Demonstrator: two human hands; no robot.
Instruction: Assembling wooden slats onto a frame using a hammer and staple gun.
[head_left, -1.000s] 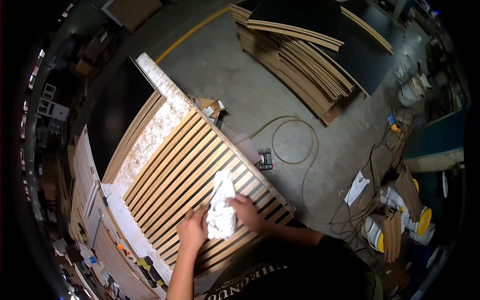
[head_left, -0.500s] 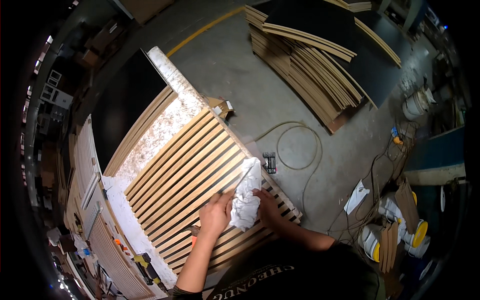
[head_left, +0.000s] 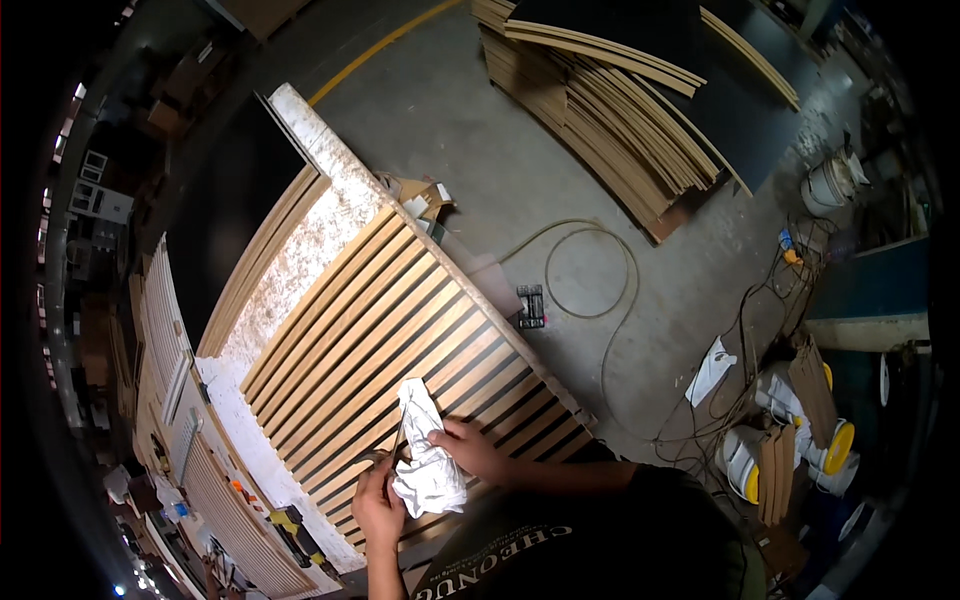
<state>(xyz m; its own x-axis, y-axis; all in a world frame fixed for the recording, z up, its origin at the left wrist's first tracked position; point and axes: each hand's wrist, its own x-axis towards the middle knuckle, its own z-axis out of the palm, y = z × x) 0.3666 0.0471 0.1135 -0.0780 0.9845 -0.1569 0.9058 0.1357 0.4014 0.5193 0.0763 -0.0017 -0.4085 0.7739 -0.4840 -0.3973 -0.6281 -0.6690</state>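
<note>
A crumpled white cloth (head_left: 432,478) lies bunched over the slatted wooden panel (head_left: 345,365), whose light wood strips alternate with dark grooves. My right hand (head_left: 474,452) grips the cloth from its right side, thumb on top. At the cloth's left edge, my left hand (head_left: 378,508) has its fingers curled against it. Just by those fingertips shows the dark curved metal head of a tool (head_left: 368,456); my left hand hides the rest of it.
Beneath the panel is a white, stained worktable (head_left: 338,165). Dark boards (head_left: 245,215) lie at its far left, with a yellow-and-black power tool (head_left: 298,535) nearer. Stacked boards (head_left: 610,125), a looped hose (head_left: 590,312) and white buckets (head_left: 740,465) stand or lie on the floor to the right.
Both hands and the cloth have moved left and closer to my body, off the panel's right edge. My left hand now covers the tool's red part seen earlier.
</note>
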